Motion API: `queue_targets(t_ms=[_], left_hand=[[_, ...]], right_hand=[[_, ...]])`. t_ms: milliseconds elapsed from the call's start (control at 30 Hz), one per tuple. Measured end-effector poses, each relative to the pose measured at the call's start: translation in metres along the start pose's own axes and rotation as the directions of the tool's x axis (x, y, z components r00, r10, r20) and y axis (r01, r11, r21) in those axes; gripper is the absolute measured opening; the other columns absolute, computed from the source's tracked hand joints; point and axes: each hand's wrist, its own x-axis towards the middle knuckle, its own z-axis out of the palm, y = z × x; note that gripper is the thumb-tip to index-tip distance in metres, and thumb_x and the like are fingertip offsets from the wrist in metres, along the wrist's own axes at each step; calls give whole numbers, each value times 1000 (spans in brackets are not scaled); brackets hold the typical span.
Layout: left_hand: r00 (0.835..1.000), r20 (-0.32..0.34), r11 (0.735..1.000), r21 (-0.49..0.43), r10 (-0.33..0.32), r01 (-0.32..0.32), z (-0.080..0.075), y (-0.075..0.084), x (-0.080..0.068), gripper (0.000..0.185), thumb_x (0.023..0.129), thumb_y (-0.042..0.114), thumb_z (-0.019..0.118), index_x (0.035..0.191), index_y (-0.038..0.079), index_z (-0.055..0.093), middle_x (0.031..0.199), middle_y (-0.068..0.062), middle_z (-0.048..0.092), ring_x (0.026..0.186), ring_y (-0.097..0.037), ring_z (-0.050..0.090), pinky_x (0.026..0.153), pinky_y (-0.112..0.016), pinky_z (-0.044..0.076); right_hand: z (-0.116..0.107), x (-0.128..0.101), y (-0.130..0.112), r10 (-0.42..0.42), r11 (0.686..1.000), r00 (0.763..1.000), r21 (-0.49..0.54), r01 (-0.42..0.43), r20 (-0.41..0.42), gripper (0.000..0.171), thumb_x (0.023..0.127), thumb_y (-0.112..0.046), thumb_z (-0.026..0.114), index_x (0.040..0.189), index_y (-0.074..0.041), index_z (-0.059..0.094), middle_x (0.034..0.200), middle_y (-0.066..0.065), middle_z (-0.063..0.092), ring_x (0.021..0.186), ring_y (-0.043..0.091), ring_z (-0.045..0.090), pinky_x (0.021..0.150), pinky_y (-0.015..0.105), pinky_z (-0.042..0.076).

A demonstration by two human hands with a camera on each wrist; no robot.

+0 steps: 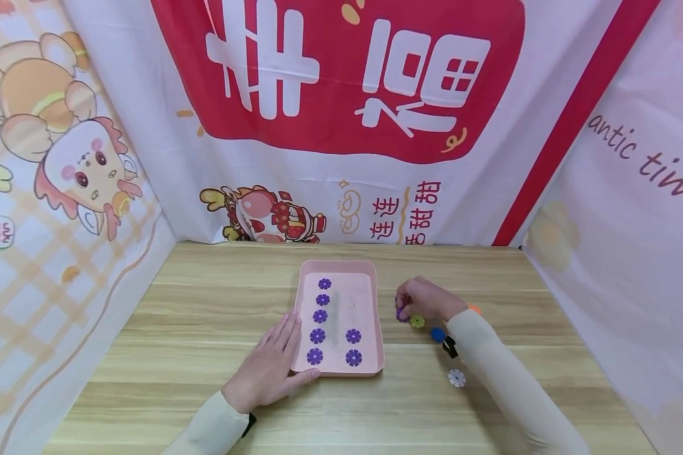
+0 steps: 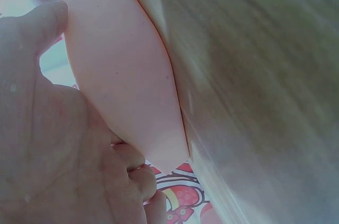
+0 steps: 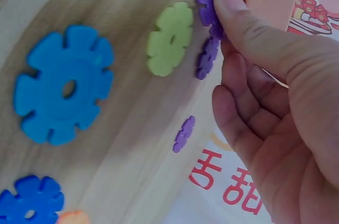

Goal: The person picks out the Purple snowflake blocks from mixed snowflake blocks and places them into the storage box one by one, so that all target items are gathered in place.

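Observation:
My left hand (image 1: 266, 365) rests along the left side of a pink tray (image 1: 363, 287), its fingers fairly straight against the rim and the thumb at the near corner. Several purple notched plastic discs (image 1: 320, 316) lie in the tray, a longer column on the left and two on the right. To the right of the tray, my right hand (image 1: 428, 299) pinches a purple disc (image 3: 207, 8) between thumb and fingertips. Just below it in the right wrist view is another purple disc (image 3: 207, 58), beside a light green disc (image 3: 170, 38).
Another purple disc (image 3: 184, 134) lies farther off on the wooden table (image 1: 216, 297). Near my right forearm are blue discs (image 3: 64, 84), a white disc (image 1: 457, 378) and an orange one (image 1: 475, 309). Printed cloths (image 1: 467, 208) stand behind the table and at both sides.

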Motion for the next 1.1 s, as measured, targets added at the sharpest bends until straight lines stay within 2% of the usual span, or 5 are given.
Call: queue_targets(t_ms=[233,433,667,867,1100], left_hand=[[1000,5,1000,2,-3,3,1,-1,0,106,101,75,46,165,-5,22,177,-23,13,165,-41,15,134,-57,22],[1000,6,1000,-8,-10,10,0,0,0,105,100,74,48,166,-4,22,177,-22,12,165,-40,15,134,-57,22],[1000,23,1000,-21,-13,13,4,1,-2,105,100,74,48,167,-3,20,177,-21,10,166,-39,13,134,-56,20],[1000,9,1000,-11,-11,11,5,0,-2,106,100,74,47,166,-4,21,177,-21,12,165,-40,14,134,-57,22],[1000,-1,1000,-7,-11,11,1,1,-1,104,101,73,48,166,-4,22,177,-22,12,165,-40,16,133,-57,23]], right_hand=[[-10,-3,-4,0,999,1000,-51,0,12,14,95,-17,79,84,-16,71,81,-7,70,75,10,62,71,26,55],[-19,-7,-10,-66,997,998,-46,65,-15,9,97,-12,77,90,-17,74,84,-7,72,76,9,65,72,26,58],[-29,-7,-23,-130,990,991,-67,127,-40,13,98,-12,76,87,-19,75,84,-7,74,75,7,64,72,24,59],[-37,0,-43,-204,973,978,-120,198,-44,11,98,-11,75,89,-16,77,84,-2,76,71,8,66,70,23,58],[-39,16,-67,-218,964,976,-165,211,-28,11,99,-13,76,89,-19,78,85,-7,75,72,7,64,72,24,58]])
